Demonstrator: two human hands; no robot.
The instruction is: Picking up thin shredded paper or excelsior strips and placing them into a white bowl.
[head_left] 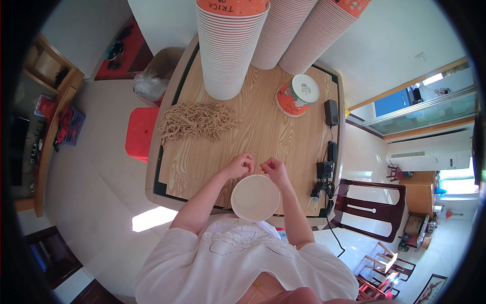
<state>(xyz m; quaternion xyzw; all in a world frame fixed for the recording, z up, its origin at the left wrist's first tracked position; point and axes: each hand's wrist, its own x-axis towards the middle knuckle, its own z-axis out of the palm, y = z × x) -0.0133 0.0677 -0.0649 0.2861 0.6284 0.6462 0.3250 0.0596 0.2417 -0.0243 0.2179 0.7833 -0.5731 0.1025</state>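
A white paper bucket [256, 198] is at the table's near edge, close to my body, with its open mouth facing up. My left hand [241, 166] is above the bucket's far rim, fingers curled into a pinch. Opposite it, my right hand [275, 171] pinches at the same rim, a short gap from the left. Whatever thin thing the fingertips may hold is too small to make out. Farther left on the table lies a tangled bundle of tan cords [197, 122].
Tall stacks of nested paper buckets [223, 55] rise at the table's far side. An orange printed bucket [292, 104] stands upside down at the far right. Black power adapters [325, 171] with cables line the right edge. A red stool [141, 133] and a dark chair [372, 209] flank the table.
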